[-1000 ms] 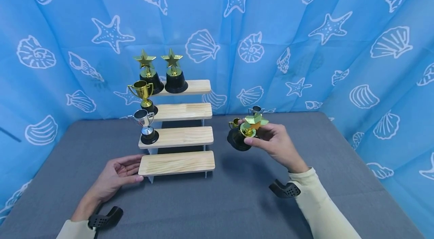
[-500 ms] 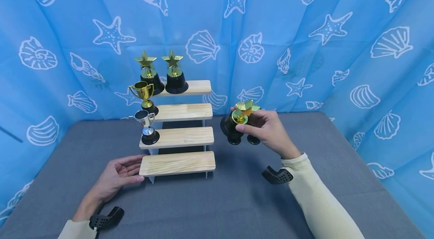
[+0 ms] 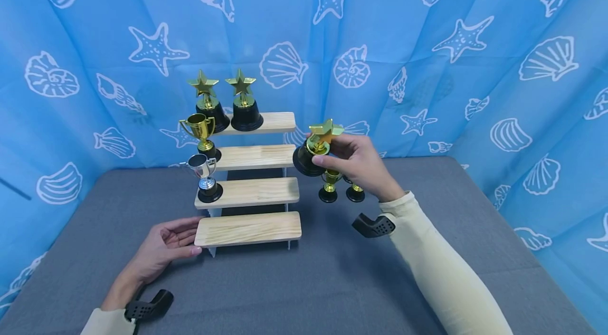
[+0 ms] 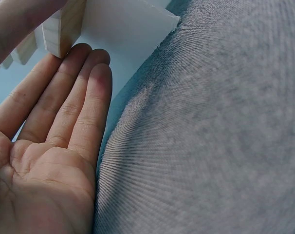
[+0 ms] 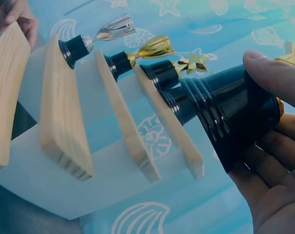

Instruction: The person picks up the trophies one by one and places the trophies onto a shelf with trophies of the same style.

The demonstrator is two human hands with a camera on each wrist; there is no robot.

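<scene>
My right hand point(image 3: 363, 163) grips a star trophy point(image 3: 306, 161) with a black base and gold star, tilted and raised beside the right end of the upper planks. In the right wrist view, thumb and fingers wrap its black base point(image 5: 230, 112). My left hand point(image 3: 163, 248) lies at the left end of the bottom plank point(image 3: 248, 229) of a four-step wooden stand; its fingers point(image 4: 91, 92) are nearly straight, tips at the plank end. Two star trophies point(image 3: 246, 108) stand on the top plank, a gold cup point(image 3: 199, 126) on the one below, a silver cup point(image 3: 203, 169) on the third.
Small gold cups point(image 3: 329, 187) with black bases stand on the grey tabletop point(image 3: 323, 287), right of the stand and below my right hand. A blue seashell-patterned curtain point(image 3: 380, 34) hangs behind the table.
My right hand has moved left and up with the star trophy, toward the stand, uncovering the small cups' gold parts. My left hand has stayed at the bottom plank.
</scene>
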